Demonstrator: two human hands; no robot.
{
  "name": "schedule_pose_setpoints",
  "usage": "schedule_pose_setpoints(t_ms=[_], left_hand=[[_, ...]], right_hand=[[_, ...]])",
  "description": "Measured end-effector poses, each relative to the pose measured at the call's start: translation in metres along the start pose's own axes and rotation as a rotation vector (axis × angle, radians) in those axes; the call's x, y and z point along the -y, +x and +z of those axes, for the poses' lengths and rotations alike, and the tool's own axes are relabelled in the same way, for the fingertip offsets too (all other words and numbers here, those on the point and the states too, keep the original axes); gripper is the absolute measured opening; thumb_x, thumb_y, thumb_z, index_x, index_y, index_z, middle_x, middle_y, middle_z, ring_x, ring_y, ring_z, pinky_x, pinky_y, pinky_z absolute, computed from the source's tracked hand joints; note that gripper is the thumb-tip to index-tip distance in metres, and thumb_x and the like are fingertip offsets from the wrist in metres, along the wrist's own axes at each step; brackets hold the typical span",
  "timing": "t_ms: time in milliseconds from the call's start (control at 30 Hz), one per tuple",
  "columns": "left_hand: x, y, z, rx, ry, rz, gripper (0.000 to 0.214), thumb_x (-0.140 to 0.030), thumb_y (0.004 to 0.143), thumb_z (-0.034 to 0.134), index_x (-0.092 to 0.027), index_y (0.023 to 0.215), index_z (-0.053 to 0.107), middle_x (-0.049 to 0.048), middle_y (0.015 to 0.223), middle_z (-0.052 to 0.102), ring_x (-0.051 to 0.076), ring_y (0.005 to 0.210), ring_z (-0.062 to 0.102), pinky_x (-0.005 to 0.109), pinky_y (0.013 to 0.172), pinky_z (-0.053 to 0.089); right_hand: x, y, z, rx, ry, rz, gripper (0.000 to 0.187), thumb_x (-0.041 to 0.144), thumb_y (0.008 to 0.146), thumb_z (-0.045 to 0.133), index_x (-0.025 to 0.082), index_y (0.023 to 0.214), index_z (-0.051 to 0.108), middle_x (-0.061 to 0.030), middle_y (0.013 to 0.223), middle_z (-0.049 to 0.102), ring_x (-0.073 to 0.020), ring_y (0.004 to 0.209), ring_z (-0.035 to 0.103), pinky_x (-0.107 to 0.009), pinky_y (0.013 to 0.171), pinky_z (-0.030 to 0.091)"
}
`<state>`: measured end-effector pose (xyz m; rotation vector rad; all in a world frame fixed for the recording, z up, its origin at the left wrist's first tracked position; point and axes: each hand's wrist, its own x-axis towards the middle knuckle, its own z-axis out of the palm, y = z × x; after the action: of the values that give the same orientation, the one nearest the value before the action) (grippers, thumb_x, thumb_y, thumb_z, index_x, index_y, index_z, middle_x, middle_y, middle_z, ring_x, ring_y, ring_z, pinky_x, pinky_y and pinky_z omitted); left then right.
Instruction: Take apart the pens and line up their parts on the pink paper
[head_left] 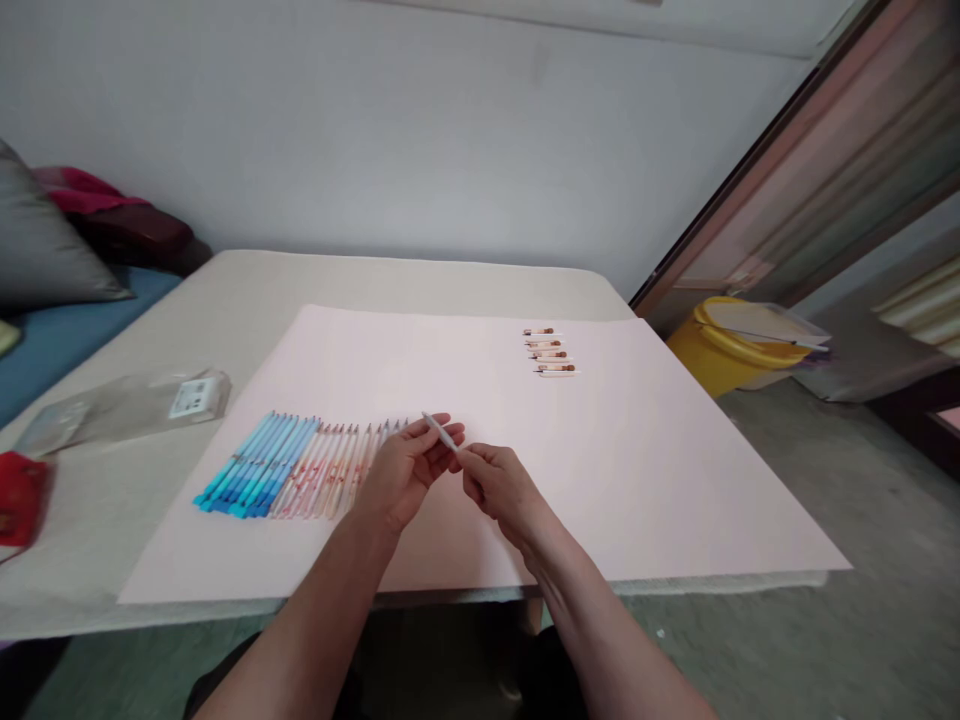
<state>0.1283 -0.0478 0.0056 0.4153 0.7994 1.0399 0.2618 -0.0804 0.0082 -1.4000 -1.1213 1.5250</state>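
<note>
A slim white pen (441,431) lies slantwise across the fingers of my left hand (409,462), with the thumb closed against it. My right hand (496,482) pinches the pen's near end between thumb and fingertips. Beneath and left of my left hand, pens lie side by side on the pale pink sheet (637,470). Blue pens (259,465) form the left part of that row, and pale pens with reddish markings (322,470) continue it. My left hand and forearm hide the row's right end.
Several small brown-and-white items (551,355) form a column at the sheet's far right. A clear plastic packet with a white label (142,410) and a red object (21,500) lie left on the table (412,280). Beyond the right edge stands a yellow bucket (697,350).
</note>
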Motion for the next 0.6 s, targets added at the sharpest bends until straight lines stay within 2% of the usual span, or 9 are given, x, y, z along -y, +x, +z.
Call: schedule_pose_setpoints(t_ms=[267, 600], left_hand=[[-0.008, 0.008, -0.011, -0.209, -0.094, 0.074, 0.007, -0.013, 0.071, 0.066, -0.013, 0.077, 0.061, 0.0076, 0.079, 0.068, 0.013, 0.074, 0.064, 0.021, 0.061, 0.052], [-0.017, 0.013, -0.018, -0.331, -0.179, 0.107, 0.004, -0.009, 0.073, 0.062, -0.011, 0.075, 0.059, 0.0088, 0.078, 0.067, 0.015, 0.073, 0.065, 0.020, 0.057, 0.053]], right_hand=[[0.003, -0.002, 0.002, 0.026, -0.044, 0.018, 0.021, 0.030, 0.079, 0.047, 0.016, 0.068, 0.058, 0.0068, 0.038, 0.041, -0.0042, 0.034, 0.028, -0.020, 0.037, 0.020], [0.006, -0.004, -0.004, 0.070, -0.078, 0.028, 0.021, 0.029, 0.078, 0.046, 0.015, 0.070, 0.059, 0.0061, 0.040, 0.042, -0.0042, 0.035, 0.029, -0.019, 0.037, 0.020]])
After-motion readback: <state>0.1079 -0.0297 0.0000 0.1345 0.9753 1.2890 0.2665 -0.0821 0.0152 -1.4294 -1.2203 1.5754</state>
